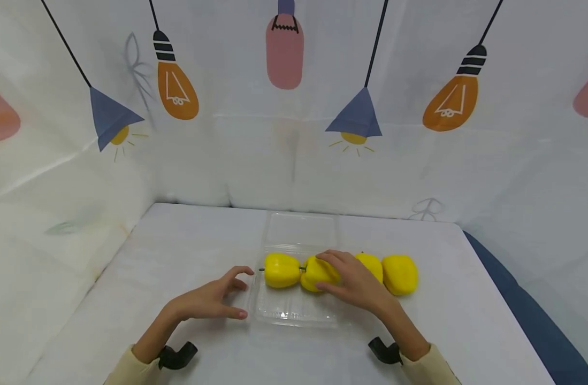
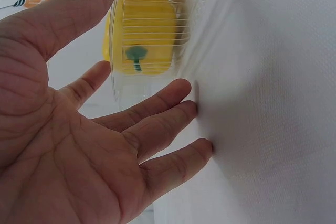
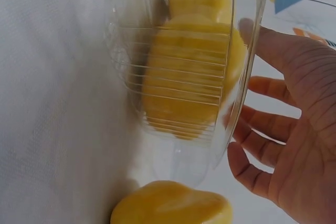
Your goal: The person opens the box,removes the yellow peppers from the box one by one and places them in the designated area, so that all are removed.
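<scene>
A clear plastic clamshell box (image 1: 294, 313) lies on the table with its lid (image 1: 300, 230) folded back. Inside are two yellow bell peppers side by side, the left one (image 1: 281, 270) with its green stem toward the left wall. Reaching over the box's right side, my right hand (image 1: 353, 280) holds the other bell pepper (image 1: 318, 274), thumb on the near side and fingers on the far side. In the right wrist view that hand's fingers pass over the rim (image 3: 242, 95). Beside the box's left wall, my left hand (image 1: 212, 297) holds nothing, its fingers spread, fingertips (image 2: 202, 148) right at the table.
Two more yellow bell peppers, one partly behind my right hand (image 1: 371, 266) and one farther right (image 1: 399, 274), lie on the white table (image 1: 188, 230). A white sheet printed with lamps (image 1: 245, 160) hangs behind. Black wrist mounts (image 1: 178, 356) sit on both wrists.
</scene>
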The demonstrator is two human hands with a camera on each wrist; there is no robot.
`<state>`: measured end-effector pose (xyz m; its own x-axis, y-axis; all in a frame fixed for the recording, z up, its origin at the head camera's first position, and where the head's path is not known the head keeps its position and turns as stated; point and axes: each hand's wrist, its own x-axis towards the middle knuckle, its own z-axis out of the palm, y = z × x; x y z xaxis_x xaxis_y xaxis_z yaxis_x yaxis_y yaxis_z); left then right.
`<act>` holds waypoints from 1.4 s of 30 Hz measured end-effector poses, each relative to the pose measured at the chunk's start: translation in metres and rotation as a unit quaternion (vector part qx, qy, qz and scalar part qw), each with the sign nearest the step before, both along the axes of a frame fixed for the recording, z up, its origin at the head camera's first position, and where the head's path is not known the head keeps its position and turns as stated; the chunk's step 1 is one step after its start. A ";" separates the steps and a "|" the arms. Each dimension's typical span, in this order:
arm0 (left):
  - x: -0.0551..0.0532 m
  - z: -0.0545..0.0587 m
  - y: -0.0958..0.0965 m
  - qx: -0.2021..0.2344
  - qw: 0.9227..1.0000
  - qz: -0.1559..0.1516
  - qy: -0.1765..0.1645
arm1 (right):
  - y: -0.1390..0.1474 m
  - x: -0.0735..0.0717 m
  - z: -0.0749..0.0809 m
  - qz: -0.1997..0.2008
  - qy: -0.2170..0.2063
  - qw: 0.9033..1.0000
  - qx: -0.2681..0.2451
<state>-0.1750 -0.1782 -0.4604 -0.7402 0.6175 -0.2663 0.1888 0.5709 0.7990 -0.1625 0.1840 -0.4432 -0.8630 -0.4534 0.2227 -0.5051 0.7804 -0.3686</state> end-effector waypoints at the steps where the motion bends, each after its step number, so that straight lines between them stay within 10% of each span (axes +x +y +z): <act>1: 0.000 0.001 -0.001 -0.001 1.000 0.000 0.000 | -0.001 -0.001 0.000 0.002 0.002 1.000 -0.001; 42: 0.005 0.006 0.005 0.001 1.000 0.002 -0.017 | -0.003 -0.001 -0.005 -0.004 -0.012 1.000 0.000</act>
<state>-0.1695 -0.1737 -0.4544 -0.7331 0.6149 -0.2904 0.1595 0.5706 0.8056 -0.1638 0.1813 -0.4480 -0.8715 -0.4474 0.2010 -0.4903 0.7843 -0.3802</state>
